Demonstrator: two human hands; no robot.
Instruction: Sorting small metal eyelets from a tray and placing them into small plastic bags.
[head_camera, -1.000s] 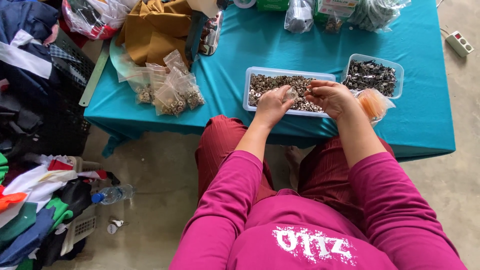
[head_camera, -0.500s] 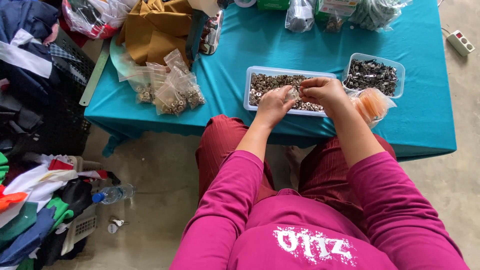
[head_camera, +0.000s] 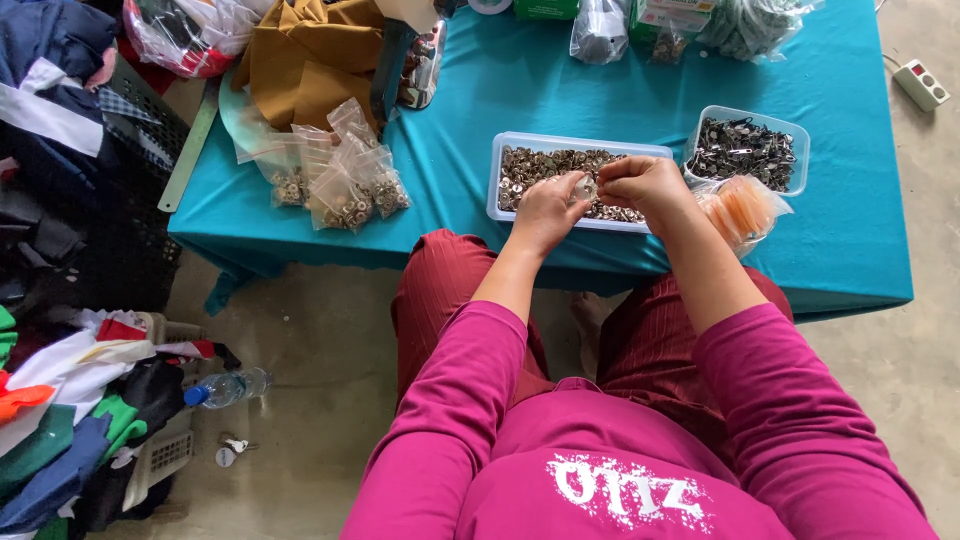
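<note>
Both hands meet over the tray (head_camera: 500, 180) of metal bits on the counter (head_camera: 840, 240): left hand (head_camera: 548, 208) and right hand (head_camera: 645, 183) pinch one small piece (head_camera: 585, 190) between fingertips. Keeping it low above the tray seems wise, so drops land inside.

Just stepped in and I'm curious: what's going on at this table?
A seated person in a pink top has both hands over a clear tray of small metal pieces on a teal table. The left hand and right hand meet above the tray, pinching a small pale piece between them. A second tub of darker metal parts sits to the right, and filled little bags lie to the left.
</note>
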